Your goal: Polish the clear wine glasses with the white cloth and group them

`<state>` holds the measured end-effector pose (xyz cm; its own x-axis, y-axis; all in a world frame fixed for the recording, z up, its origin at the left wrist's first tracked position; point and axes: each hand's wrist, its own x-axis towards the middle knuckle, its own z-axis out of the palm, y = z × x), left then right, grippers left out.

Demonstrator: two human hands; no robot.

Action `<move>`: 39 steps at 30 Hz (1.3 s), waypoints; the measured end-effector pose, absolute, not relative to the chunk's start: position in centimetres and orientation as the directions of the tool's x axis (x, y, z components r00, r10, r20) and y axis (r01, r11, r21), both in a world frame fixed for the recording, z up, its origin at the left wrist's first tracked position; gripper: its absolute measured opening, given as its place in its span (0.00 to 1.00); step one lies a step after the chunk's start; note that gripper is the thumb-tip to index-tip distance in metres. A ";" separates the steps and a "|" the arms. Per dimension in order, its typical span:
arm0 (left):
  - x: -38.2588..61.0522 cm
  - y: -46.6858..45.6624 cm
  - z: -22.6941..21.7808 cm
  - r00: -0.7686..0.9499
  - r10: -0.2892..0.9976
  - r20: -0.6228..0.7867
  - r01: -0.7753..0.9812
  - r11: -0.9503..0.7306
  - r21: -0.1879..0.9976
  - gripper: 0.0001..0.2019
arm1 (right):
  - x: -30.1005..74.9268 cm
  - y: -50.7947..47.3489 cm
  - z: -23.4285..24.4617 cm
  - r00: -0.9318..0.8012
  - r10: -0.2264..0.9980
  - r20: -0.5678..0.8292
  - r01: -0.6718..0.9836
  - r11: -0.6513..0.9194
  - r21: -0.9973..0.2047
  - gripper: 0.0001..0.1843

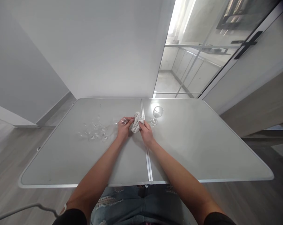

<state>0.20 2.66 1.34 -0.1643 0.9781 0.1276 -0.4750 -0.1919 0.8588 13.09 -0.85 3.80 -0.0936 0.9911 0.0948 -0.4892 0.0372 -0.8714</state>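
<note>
the pale table [209,147] spreads out before me, a metal strip [149,165] running from its near edge to its far edge. on the left half sits a cluster of clear glassware [96,131], bunched too closely for me to count; set off to that side, i judge, it leaves my wrists room. my left hand [124,127] and right hand [146,131] meet near the middle, just left of the strip, probably because both can work there without reaching. the white cloth [138,122] is bunched between them; my right fingers are clamped on it, likely gathered so that it does not slip. right of the strip, a stemmed glass [158,112] stands on its foot, apart from the cluster, perhaps to avoid knocks. smallest to my eye is the held glass [124,121], lying sideways with my left fingers closed around it, its right end against the cloth; whether those fingertips also pinch the fabric, i cannot tell.
</note>
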 end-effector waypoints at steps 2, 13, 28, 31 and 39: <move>0.3 2.6 1.3 -0.126 0.985 0.117 -0.468 -0.163 0.869 0.15 | 13.2 -0.7 3.8 -0.049 0.992 0.112 -0.489 0.074 -0.869 0.23; 0.2 2.5 1.3 -0.135 0.981 0.141 -0.523 -0.191 0.831 0.16 | 13.4 -0.8 3.5 -0.048 0.986 0.157 -0.305 0.135 -0.943 0.21; 0.3 2.3 1.5 -0.051 0.988 0.149 -0.512 -0.154 0.845 0.16 | 13.8 -0.5 3.8 0.005 0.993 0.121 -0.313 0.116 -0.943 0.21; 0.3 2.1 1.6 -0.020 0.988 0.152 -0.513 -0.141 0.847 0.15 | 13.9 -0.3 3.8 0.022 0.992 0.125 -0.283 0.126 -0.951 0.21; 0.1 2.5 1.5 -0.143 0.975 0.170 -0.499 -0.220 0.838 0.14 | 14.2 -0.9 4.0 -0.030 0.986 0.162 -0.127 0.157 -0.979 0.27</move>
<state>0.13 2.47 1.47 -0.1432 0.9749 0.1704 -0.4989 -0.2198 0.8383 14.22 -0.93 4.05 -0.0295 0.9864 0.1616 -0.1270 0.1566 -0.9795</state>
